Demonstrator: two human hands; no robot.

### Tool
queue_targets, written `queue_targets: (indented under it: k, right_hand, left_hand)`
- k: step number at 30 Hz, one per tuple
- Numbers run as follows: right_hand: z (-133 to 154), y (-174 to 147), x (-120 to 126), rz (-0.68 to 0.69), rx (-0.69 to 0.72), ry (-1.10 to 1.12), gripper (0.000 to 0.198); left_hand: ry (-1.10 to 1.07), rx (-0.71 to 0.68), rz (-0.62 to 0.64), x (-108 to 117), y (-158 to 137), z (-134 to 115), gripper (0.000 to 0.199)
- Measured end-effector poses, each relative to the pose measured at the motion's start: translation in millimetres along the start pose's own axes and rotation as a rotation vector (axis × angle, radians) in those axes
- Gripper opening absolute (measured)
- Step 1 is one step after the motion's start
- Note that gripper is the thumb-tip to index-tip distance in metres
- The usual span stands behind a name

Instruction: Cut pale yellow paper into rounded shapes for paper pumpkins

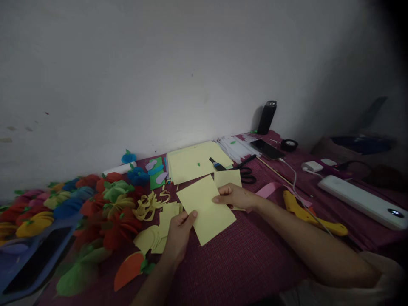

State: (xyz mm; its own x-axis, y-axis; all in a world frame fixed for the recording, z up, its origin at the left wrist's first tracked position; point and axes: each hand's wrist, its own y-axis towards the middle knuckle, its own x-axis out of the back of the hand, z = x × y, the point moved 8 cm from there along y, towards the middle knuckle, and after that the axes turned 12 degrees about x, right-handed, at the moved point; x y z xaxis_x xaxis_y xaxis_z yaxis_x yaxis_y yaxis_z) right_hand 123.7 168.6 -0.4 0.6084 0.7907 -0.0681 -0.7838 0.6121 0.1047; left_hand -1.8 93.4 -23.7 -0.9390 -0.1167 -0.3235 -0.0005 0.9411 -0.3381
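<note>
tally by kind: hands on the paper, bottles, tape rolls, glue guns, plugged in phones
Hands on the yellow sheet: 2 (left hand, right hand)
Black bottle: 1
Black tape roll: 1
Yellow glue gun: 1
Plugged-in phone: 1
Total: 6

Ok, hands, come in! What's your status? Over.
Left hand and right hand: both gripping pale yellow rectangular paper sheet. Sheet: turned at an angle. In the way: nothing seen on it; black loop-handled scissors lie beyond.

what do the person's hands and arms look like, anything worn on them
The left hand and right hand are bare, with no gloves, watch or bracelet showing. A loose, pale sleeve sits high on the right arm; none shows on the left arm.
</note>
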Motion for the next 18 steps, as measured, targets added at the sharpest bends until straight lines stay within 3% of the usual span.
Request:
queue_targets:
  k: [4, 12, 18]
  right_hand:
    - [0.7, 1.0, 6.1, -0.035, 0.024, -0.050, 0.023]
    - [-14.1, 2.0, 12.6, -0.060, -0.006, 0.163, 0.016]
    - [-9.9, 2.1, 8.4, -0.040, 0.020, 0.162, 0.015]
  left_hand:
    - [-0.014, -0.003, -0.019, 2.2, 0.8, -2.1, 0.026]
    - [-0.134, -0.022, -0.063, 8.9, -4.0, -7.1, 0.019]
    - [-0.145, -0.021, -0.038, 8.1, -3.2, -7.3, 0.017]
